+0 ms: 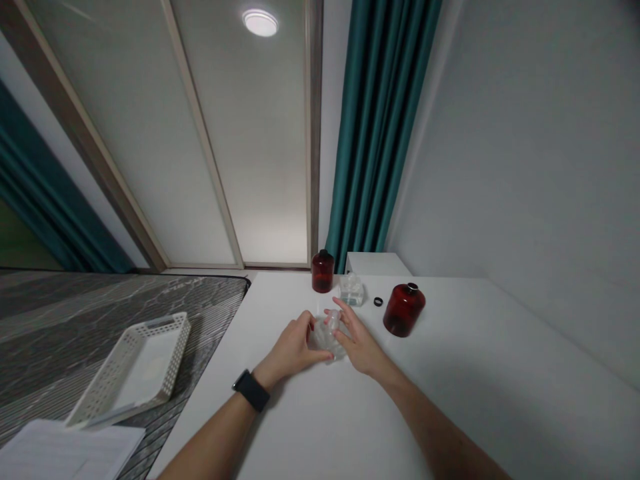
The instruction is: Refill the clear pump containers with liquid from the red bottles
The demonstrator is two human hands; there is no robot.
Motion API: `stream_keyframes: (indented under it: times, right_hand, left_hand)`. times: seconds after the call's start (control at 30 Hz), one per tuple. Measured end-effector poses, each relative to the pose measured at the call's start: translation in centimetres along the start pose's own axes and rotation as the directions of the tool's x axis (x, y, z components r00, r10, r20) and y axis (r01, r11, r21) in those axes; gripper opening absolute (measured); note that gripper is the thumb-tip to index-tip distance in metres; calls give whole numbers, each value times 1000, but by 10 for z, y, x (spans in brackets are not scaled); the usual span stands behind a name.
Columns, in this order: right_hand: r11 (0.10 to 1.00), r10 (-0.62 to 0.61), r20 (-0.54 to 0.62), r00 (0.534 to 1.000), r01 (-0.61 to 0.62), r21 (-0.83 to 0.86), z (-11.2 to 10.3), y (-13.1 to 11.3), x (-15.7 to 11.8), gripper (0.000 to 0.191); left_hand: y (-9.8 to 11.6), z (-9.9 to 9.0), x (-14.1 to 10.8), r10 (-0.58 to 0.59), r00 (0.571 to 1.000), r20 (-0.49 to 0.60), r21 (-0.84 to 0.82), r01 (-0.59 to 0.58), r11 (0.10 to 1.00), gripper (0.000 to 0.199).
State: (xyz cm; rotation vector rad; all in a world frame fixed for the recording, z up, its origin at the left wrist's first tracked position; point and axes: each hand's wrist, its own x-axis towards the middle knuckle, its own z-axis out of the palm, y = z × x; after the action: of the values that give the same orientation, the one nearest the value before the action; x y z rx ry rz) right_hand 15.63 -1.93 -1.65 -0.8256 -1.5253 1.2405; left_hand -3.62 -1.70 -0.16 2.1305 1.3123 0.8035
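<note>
A clear container with a narrow neck stands on the white table between my two hands. My left hand is wrapped round its left side, thumb in front. At its neck, my right hand has its thumb and fingers bent around the top. Just behind lies another clear, crumpled-looking item. A dark red bottle with a black top stands at the back. To the right, a second dark red bottle has a silvery neck, and a small black ring lies beside it.
The white table meets a wall on the right. At the left, a white perforated basket and white papers rest on a grey patterned surface. A white box-like piece and a teal curtain are behind the table.
</note>
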Motion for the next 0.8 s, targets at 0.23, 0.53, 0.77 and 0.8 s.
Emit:
stream_keyframes:
  times: [0.23, 0.53, 0.77, 0.8]
  right_hand:
    - [1000, 5, -13, 1000, -6, -20, -9, -1, 5, 67]
    - [979, -47, -221, 974, 1, -202, -30, 11, 12, 52]
    - [975, -85, -223, 971, 35, -222, -28, 18, 14, 50]
    - [974, -90, -221, 971, 39, -224, -27, 18, 14, 49]
  left_hand:
    - [2, 0, 3, 5, 1000, -22, 91, -3, 996, 50]
    - [-1, -3, 4, 152, 988, -13, 52, -151, 987, 13]
    - [-7, 5, 7, 124, 989, -78, 49, -120, 991, 15]
    - [-8, 5, 7, 122, 989, -89, 24, -120, 992, 18]
